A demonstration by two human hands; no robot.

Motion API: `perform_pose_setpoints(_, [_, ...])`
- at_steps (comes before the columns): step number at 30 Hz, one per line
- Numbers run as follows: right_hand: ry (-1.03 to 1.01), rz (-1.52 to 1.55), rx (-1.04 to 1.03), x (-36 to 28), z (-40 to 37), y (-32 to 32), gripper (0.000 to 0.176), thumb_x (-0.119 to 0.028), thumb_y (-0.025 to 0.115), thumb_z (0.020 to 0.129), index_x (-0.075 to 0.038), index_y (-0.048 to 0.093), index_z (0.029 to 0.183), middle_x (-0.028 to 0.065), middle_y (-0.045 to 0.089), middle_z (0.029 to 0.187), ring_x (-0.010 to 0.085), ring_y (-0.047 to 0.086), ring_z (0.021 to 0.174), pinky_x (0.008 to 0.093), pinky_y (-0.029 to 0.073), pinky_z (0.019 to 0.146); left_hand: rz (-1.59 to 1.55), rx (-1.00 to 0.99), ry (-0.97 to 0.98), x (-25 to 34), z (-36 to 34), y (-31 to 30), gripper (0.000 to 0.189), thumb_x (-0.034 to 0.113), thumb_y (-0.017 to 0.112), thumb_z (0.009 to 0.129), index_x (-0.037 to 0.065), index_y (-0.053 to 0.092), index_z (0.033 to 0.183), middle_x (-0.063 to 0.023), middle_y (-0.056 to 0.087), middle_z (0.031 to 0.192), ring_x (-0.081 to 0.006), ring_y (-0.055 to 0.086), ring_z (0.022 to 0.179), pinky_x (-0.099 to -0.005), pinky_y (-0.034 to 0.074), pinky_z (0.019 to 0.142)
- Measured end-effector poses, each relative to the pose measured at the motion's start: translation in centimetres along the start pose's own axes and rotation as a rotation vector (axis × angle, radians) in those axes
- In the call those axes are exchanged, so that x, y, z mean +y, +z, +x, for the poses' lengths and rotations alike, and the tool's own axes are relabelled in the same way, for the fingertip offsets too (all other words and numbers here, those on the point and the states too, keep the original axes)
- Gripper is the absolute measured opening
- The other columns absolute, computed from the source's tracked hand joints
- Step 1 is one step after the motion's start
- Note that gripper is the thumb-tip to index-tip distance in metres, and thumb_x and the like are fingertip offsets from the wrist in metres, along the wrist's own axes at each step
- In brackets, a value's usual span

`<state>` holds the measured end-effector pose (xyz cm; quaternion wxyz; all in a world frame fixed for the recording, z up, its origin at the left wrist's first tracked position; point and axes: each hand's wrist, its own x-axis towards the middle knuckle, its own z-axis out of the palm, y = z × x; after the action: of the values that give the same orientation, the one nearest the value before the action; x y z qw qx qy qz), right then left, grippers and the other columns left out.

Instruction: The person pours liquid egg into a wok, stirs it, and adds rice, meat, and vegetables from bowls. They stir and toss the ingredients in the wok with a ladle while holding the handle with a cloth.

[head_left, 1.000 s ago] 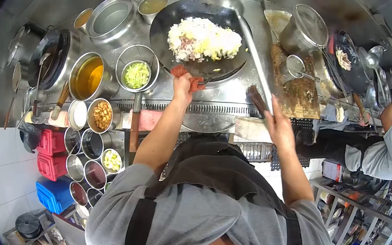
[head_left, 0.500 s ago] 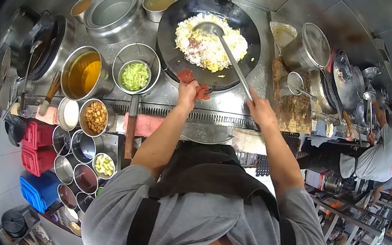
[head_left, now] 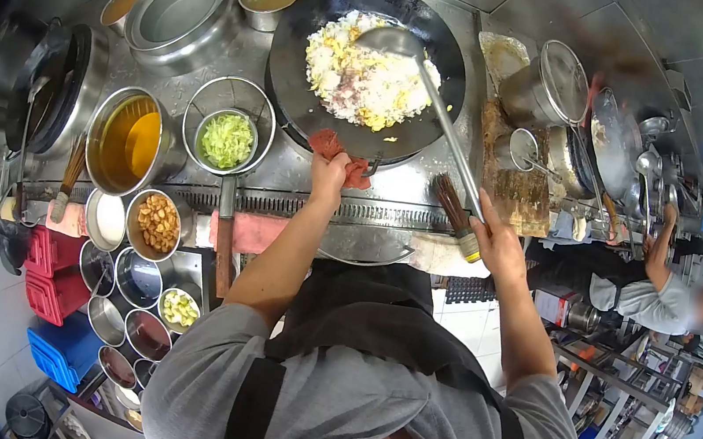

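In the head view, my left hand (head_left: 328, 176) is closed round a red cloth (head_left: 326, 142) at the near rim of a large black wok (head_left: 296, 101). Fried rice with egg (head_left: 362, 74) lies heaped in the wok, a reddish-brown patch near its middle. My right hand (head_left: 501, 244) grips the end of a long-handled metal ladle (head_left: 448, 126). The ladle's bowl, its rounded underside up, is over the far side of the rice. A bamboo brush (head_left: 457, 216) stands just left of my right hand.
To the wok's left are a strainer (head_left: 199, 97) with a bowl of chopped greens (head_left: 227, 141), a pot of oil (head_left: 127, 137) and a bowl of brown cubes (head_left: 157, 222). Rightward stand a lidded pot (head_left: 532, 92) and a wooden board (head_left: 524, 200). A person (head_left: 652, 295) works at the far right.
My right hand has moved right and nearer my body, drawing the ladle's handle along. The bamboo brush now shows beside it. My left hand stays at the wok's rim.
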<state>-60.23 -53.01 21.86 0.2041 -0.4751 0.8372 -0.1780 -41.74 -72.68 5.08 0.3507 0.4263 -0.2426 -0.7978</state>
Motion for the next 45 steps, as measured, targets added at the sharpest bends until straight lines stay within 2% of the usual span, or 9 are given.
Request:
perform_pose_setpoints(21, [0.141, 0.017, -0.045, 3.2, -0.7, 0.9, 0.048, -0.016, 0.059, 0.089, -0.014, 0.047, 0.135, 0.0284, 0.062, 0.096, 0.0432, 0.061, 0.091, 0.0461, 0.048, 0.075, -0.016, -0.019, -0.002, 0.6, -0.1, -0.3, 0.026, -0.003, 0.043, 0.079, -0.001, 0.052, 0.104, -0.0151, 0.064, 0.086, -0.0255, 0.066, 0.072, -0.0434, 0.06, 0.051])
perform_pose_setpoints(24, [-0.164, -0.103, 0.223, 5.9, -0.2, 2.3, 0.049, -0.017, 0.058, 0.09, -0.013, 0.045, 0.137, 0.0266, 0.063, 0.092, 0.0406, 0.063, 0.089, 0.0434, 0.048, 0.074, -0.011, -0.005, 0.012, 0.5, -0.1, -0.1, 0.027, -0.003, 0.042, 0.08, -0.001, 0.05, 0.106, -0.0149, 0.064, 0.088, -0.0259, 0.066, 0.073, -0.0444, 0.06, 0.052])
perform_pose_setpoints(28, [0.062, -0.232, -0.017, 6.2, 5.8, 3.8, 0.05, -0.02, 0.058, 0.09, -0.012, 0.044, 0.138, 0.0266, 0.063, 0.089, 0.0433, 0.061, 0.085, 0.0457, 0.047, 0.072, 0.041, -0.029, -0.013, 0.0, 0.6, -0.7, 0.027, -0.003, 0.042, 0.08, -0.001, 0.049, 0.106, -0.0142, 0.063, 0.09, -0.0259, 0.067, 0.074, -0.0446, 0.06, 0.052])
perform_pose_setpoints(31, [-0.165, -0.031, 0.117, 6.5, 7.7, 3.5, 0.049, -0.022, 0.057, 0.091, -0.012, 0.044, 0.137, 0.0237, 0.062, 0.076, 0.0378, 0.062, 0.067, 0.0437, 0.047, 0.063, 0.08, -0.005, 0.045, 0.1, 0.7, -0.7, 0.028, 0.001, 0.046, 0.08, -0.001, 0.055, 0.106, -0.0135, 0.065, 0.09, -0.0259, 0.067, 0.076, -0.0434, 0.059, 0.053])
perform_pose_setpoints(33, [0.05, 0.095, 0.086, 6.6, 8.0, 4.0, 0.05, -0.023, 0.056, 0.092, -0.014, 0.043, 0.139, 0.0098, 0.054, 0.06, 0.0163, 0.051, 0.046, 0.0346, 0.043, 0.049, 0.139, 0.011, -0.006, 0.0, 0.9, -0.9, 0.028, 0.002, 0.047, 0.08, -0.001, 0.056, 0.106, -0.0137, 0.066, 0.09, -0.0254, 0.067, 0.076, -0.0417, 0.059, 0.054])
perform_pose_setpoints(37, [0.088, 0.092, 0.059, 2.3, 12.5, 6.7, 0.052, -0.024, 0.055, 0.093, -0.016, 0.039, 0.142, 0.0091, 0.055, 0.063, 0.0158, 0.051, 0.048, 0.0342, 0.043, 0.048, 0.197, 0.026, 0.035, -2.3, 3.5, -3.0, 0.028, 0.004, 0.049, 0.08, -0.001, 0.057, 0.106, -0.0144, 0.066, 0.089, -0.0257, 0.067, 0.072, -0.0406, 0.059, 0.053])
perform_pose_setpoints(40, [0.168, 0.3, -0.225, -0.5, 12.9, 7.2, 0.053, -0.025, 0.054, 0.093, -0.019, 0.036, 0.143, 0.0146, 0.061, 0.072, 0.0231, 0.059, 0.055, 0.0378, 0.047, 0.053, 0.198, 0.024, 0.029, -1.2, 2.7, -2.1, 0.025, 0.005, 0.049, 0.08, -0.002, 0.057, 0.102, -0.0143, 0.066, 0.083, -0.0265, 0.067, 0.064, -0.0407, 0.059, 0.052])
perform_pose_setpoints(42, [-0.25, -0.099, -0.104, 0.8, 11.1, 7.9, 0.053, -0.024, 0.057, 0.091, -0.021, 0.039, 0.141, 0.02, 0.064, 0.086, 0.0337, 0.064, 0.068, 0.0435, 0.05, 0.063, 0.213, 0.033, 0.02, -0.9, 2.3, -2.0, 0.024, 0.006, 0.048, 0.08, -0.002, 0.058, 0.101, -0.014, 0.066, 0.081, -0.0266, 0.066, 0.062, -0.0408, 0.059, 0.052])
perform_pose_setpoints(45, [-0.388, -0.199, -0.176, 5.8, 6.8, 5.5, 0.052, -0.025, 0.054, 0.092, -0.024, 0.037, 0.141, 0.0214, 0.065, 0.093, 0.0374, 0.063, 0.086, 0.049, 0.049, 0.074, 0.279, 0.055, -0.035, -0.8, 2.2, -2.1, 0.022, 0.008, 0.048, 0.081, -0.001, 0.058, 0.098, -0.0129, 0.065, 0.079, -0.0267, 0.066, 0.059, -0.0406, 0.059, 0.052])
